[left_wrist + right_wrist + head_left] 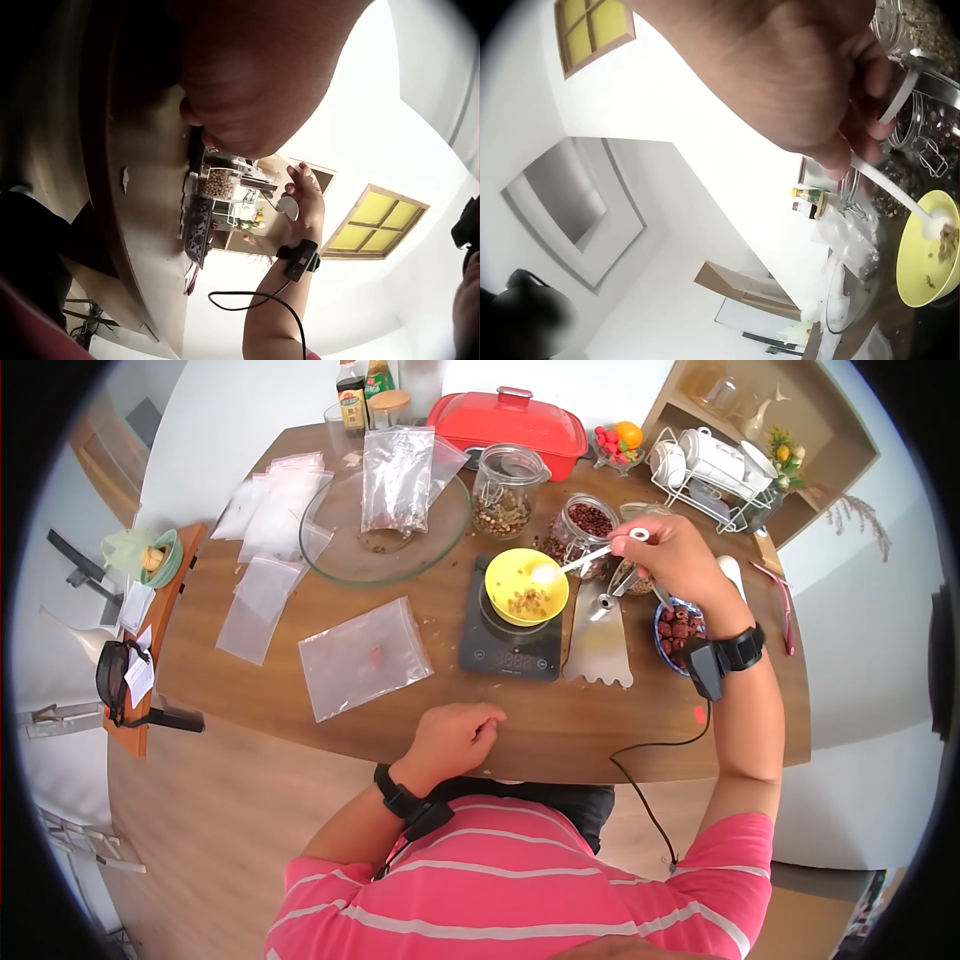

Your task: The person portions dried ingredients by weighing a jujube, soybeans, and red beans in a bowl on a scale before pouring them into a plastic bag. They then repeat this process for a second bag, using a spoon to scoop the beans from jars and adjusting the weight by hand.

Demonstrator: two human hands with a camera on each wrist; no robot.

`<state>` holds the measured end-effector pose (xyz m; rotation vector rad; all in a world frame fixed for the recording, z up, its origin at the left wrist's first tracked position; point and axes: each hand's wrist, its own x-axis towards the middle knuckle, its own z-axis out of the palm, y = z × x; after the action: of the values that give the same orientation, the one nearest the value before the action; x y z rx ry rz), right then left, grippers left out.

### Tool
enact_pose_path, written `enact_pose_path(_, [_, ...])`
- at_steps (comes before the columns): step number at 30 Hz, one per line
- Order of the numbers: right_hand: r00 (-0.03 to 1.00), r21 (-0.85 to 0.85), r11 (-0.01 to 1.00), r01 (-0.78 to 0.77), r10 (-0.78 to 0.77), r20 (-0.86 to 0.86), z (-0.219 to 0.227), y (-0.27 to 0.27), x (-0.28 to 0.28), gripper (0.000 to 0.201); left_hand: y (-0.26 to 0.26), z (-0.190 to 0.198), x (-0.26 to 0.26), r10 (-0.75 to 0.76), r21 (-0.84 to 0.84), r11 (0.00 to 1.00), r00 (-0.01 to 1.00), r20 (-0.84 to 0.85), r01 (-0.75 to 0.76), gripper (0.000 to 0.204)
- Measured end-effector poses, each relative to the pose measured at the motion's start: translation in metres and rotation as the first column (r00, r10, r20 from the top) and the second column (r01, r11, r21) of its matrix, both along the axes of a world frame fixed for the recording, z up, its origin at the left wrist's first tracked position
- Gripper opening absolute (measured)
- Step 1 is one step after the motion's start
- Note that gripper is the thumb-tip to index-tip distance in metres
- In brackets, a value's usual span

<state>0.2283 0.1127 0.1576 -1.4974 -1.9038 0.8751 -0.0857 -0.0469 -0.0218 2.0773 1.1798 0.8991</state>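
Observation:
My right hand pinches a white spoon, whose tip is inside a yellow bowl holding small brownish pieces. The bowl sits on a black kitchen scale. In the right wrist view the spoon slants from the fingers of the right hand to the yellow bowl, and a curved metal utensil shows at the same hand; its hold is partly hidden. Near the table's front edge my left hand lies loosely curled, holding nothing. A serrated metal piece lies right of the scale.
Left of the scale lie a clear bag and more bags. Behind are a glass plate, jars and a red cooker. A patterned bowl of red dates stands right, beside a cable.

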Motion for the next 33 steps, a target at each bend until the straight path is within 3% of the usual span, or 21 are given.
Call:
enact_pose_path(3, [0.999, 0.094, 0.996, -0.004, 0.009, -0.053, 0.005, -0.002, 0.017, 0.022, 0.001, -0.003, -0.001, -0.001, 0.007, 1.000, 1.000, 0.007, 0.001, 0.014])
enact_pose_path(5, [0.967, 0.207, 0.946, 0.249, -0.229, -0.115, 0.016, -0.006, 0.035, 0.022, 0.001, -0.004, -0.001, -0.008, 0.011, 1.000, 0.999, 0.032, 0.008, 0.014])
enact_pose_path(7, [0.885, 0.207, 0.876, 0.435, -0.375, -0.275, 0.018, -0.005, 0.070, 0.025, 0.001, -0.003, -0.001, -0.007, 0.008, 1.000, 0.999, 0.034, 0.007, 0.014])
enact_pose_path(8, [0.886, 0.206, 0.877, 0.434, -0.375, -0.273, 0.018, -0.004, 0.091, 0.025, 0.001, -0.002, -0.001, -0.009, 0.010, 1.000, 0.999, 0.035, 0.008, 0.014])
enact_pose_path(10, [0.721, 0.118, 0.765, 0.633, -0.527, -0.449, 0.015, -0.003, 0.121, 0.029, 0.001, -0.002, -0.001, -0.014, 0.014, 1.000, 0.999, 0.040, 0.014, 0.014])
enact_pose_path(13, [0.645, 0.095, 0.678, 0.729, -0.634, -0.428, 0.002, -0.006, 0.140, 0.030, 0.003, -0.002, 0.001, -0.031, 0.026, 0.999, 0.999, 0.021, 0.030, 0.014])
enact_pose_path(18, [0.760, 0.105, 0.774, 0.624, -0.570, -0.313, -0.015, -0.001, 0.130, 0.040, 0.001, -0.002, 0.002, -0.025, 0.014, 1.000, 1.000, -0.008, 0.025, 0.015])
enact_pose_path(23, [0.728, 0.118, 0.750, 0.651, -0.572, -0.378, -0.028, -0.015, 0.113, 0.046, 0.001, -0.001, 0.003, 0.003, 0.016, 1.000, 1.000, -0.010, -0.003, 0.015])
enact_pose_path(25, [0.594, 0.274, 0.549, 0.790, -0.574, -0.564, -0.050, -0.023, 0.125, 0.045, 0.001, -0.004, 0.003, 0.007, 0.039, 0.999, 1.000, -0.008, -0.006, 0.015])
enact_pose_path(26, [0.575, 0.337, 0.477, 0.812, -0.552, -0.604, -0.063, -0.031, 0.132, 0.042, 0.001, -0.006, 0.003, 0.005, 0.064, 0.998, 1.000, -0.004, -0.005, 0.015])
enact_pose_path(27, [0.574, 0.331, 0.481, 0.812, -0.554, -0.602, -0.066, -0.043, 0.121, 0.042, 0.001, -0.006, 0.003, 0.007, 0.058, 0.998, 1.000, -0.007, -0.007, 0.015])
enact_pose_path(29, [0.451, 0.301, 0.354, 0.885, -0.501, -0.739, -0.066, -0.066, 0.082, 0.037, 0.002, -0.006, 0.004, -0.010, 0.058, 0.998, 1.000, -0.029, 0.011, 0.015])
enact_pose_path(31, [0.456, 0.318, 0.339, 0.886, -0.499, -0.737, -0.070, -0.074, 0.071, 0.032, 0.003, -0.005, 0.004, -0.027, 0.056, 0.998, 0.999, -0.037, 0.029, 0.015])
enact_pose_path(33, [0.483, 0.306, 0.403, 0.863, -0.476, -0.735, -0.080, -0.076, 0.069, 0.025, 0.005, -0.005, 0.004, -0.041, 0.063, 0.997, 0.998, -0.040, 0.043, 0.014])
